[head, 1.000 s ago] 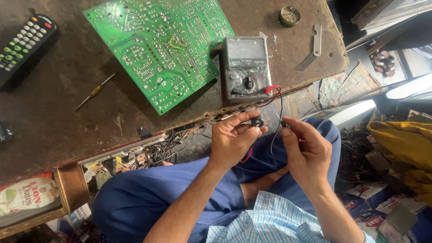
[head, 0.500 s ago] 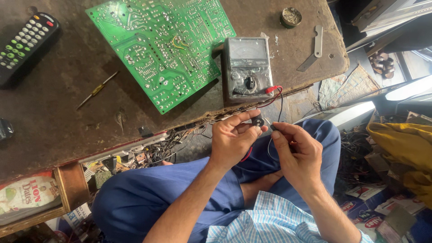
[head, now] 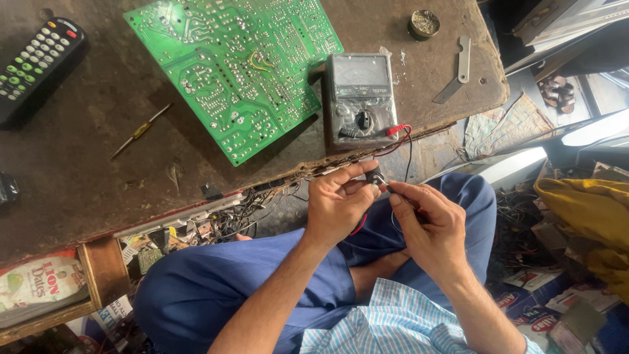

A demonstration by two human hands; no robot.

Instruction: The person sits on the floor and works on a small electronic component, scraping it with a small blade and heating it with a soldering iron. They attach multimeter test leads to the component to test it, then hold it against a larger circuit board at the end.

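Note:
My left hand pinches a small black component just below the table edge, over my lap. My right hand holds a thin black test probe with its tip against that component. Red and black leads run from the hands up to a grey analog multimeter lying on the worn brown table. To the left of the meter lies a large green circuit board, solder side up.
A black remote control lies at the table's left, a small screwdriver near the middle, a round tin and a flat metal piece at the right. Tangled wires hang under the table edge. Boxes and cloth crowd the floor at right.
My right hand has moved left toward my left hand, bringing the probe tip up to the component. The left hand has stayed put.

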